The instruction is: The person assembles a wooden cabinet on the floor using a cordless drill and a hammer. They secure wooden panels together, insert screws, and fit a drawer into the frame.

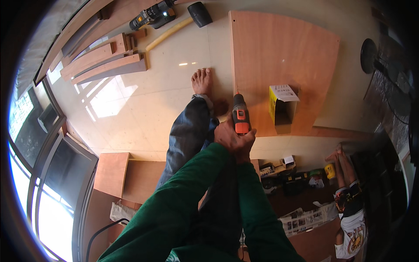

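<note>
An orange and black cordless drill (pixel 241 120) is gripped by both my hands. My left hand (pixel 226 133) wraps round its left side, and my right hand (pixel 245 146) closes round the handle just behind. The drill's chuck faces away from me, with a thin bit at its tip. That tip lies over the left edge of a large reddish-brown wooden board (pixel 279 52); whether it touches the wood I cannot tell. An open yellow and white cardboard box (pixel 284 105) stands on the board, right of the drill.
Wooden strips (pixel 104 59) are stacked at the far left, near a black-headed mallet (pixel 200 15) and another drill (pixel 150 16). A fan (pixel 370 54) stands at the right. Another person (pixel 351 218) is at the lower right, near tool boxes (pixel 294 181). My bare foot (pixel 202 82) is beside the board.
</note>
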{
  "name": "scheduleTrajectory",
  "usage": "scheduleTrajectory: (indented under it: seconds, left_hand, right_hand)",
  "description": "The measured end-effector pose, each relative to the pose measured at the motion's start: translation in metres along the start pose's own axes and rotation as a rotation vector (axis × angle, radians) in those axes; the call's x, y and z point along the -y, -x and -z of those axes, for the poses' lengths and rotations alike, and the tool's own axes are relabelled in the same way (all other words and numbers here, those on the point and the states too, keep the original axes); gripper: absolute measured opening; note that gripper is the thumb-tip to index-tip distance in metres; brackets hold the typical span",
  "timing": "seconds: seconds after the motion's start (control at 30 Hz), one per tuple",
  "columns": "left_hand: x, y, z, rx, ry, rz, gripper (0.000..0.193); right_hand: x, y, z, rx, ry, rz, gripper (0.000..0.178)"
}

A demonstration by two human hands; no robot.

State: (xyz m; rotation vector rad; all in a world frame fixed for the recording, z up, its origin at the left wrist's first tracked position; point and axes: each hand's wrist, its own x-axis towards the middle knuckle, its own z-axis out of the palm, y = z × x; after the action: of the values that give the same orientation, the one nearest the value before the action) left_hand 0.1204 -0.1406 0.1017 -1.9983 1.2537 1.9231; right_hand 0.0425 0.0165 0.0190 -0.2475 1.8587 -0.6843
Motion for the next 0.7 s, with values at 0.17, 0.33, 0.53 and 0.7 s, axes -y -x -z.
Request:
scheduleTrajectory:
  seconds: [0.17, 0.33, 0.53, 0.7]
  left_hand:
    - [0.003, -0.003, 0.003, 0.016, 0.000, -0.040, 0.093]
    - [0.003, -0.007, -0.001, -0.003, -0.039, 0.004, 0.095]
    - [0.001, -0.013, -0.006, 0.009, -0.020, 0.007, 0.096]
    - [-0.006, -0.014, -0.003, 0.012, 0.005, 0.018, 0.094]
  right_hand:
    - [0.010, 0.000, -0.008, 0.034, -0.497, -0.236, 0.042]
    - [0.016, -0.005, -0.007, 0.008, -0.346, -0.202, 0.050]
    - [-0.021, -0.024, 0.013, 0.003, -0.805, -0.323, 0.046]
    - [-0.025, -0.021, 0.008, -0.014, -0.042, -0.137, 0.044]
